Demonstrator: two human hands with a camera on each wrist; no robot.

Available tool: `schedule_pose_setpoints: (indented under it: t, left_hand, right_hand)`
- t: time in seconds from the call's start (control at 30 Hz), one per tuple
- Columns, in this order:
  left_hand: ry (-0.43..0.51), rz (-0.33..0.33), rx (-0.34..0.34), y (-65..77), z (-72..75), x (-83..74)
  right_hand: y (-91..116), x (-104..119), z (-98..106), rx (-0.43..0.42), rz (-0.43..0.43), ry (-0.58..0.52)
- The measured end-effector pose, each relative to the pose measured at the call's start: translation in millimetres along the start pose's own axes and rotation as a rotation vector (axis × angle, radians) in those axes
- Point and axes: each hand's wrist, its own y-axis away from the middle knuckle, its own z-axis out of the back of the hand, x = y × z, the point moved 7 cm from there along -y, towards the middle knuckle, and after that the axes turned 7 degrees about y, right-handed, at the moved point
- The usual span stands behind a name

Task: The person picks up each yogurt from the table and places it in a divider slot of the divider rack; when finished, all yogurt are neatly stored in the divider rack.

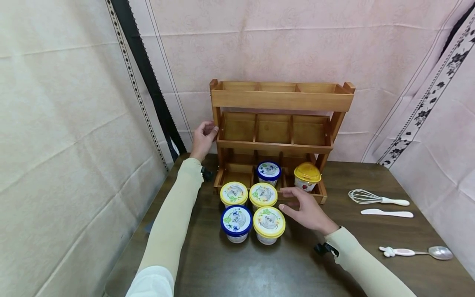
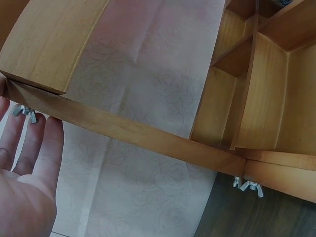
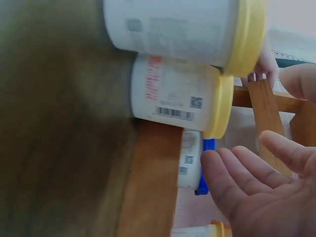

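At the left side of the three-tier wooden rack, my left hand grips the side post, its fingers beside a wing nut. My right hand hovers with fingers extended and holds nothing, just right of the yellow-lidded tubs. The nearer yellow-lidded tub stands beside a blue-lidded tub. Behind them are two more yellow-lidded tubs, one left and one right. In the rack's bottom tier sit another blue-lidded tub and a tub with a domed yellow lid.
On the right side of the dark wooden table lie a whisk, a white-handled knife and a spoon with a decorated handle. Pale curtains hang behind and on both sides.
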Motion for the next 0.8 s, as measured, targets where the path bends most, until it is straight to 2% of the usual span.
schedule_pose_setpoints:
  t: [0.33, 0.57, 0.8]
  left_hand:
    - [0.007, -0.001, -0.016, 2.2, -0.8, -3.4]
    - [0.021, -0.007, -0.011, -0.7, -0.5, -3.3]
    - [0.018, 0.006, 0.003, -2.3, 1.4, -0.1]
  right_hand:
    - [21.9, -3.3, -15.8, 0.077, -0.021, -0.024]
    - [25.2, 5.1, -22.8, 0.103, 0.037, -0.051]
    - [28.8, 8.5, -33.6, 0.165, 0.053, -0.051]
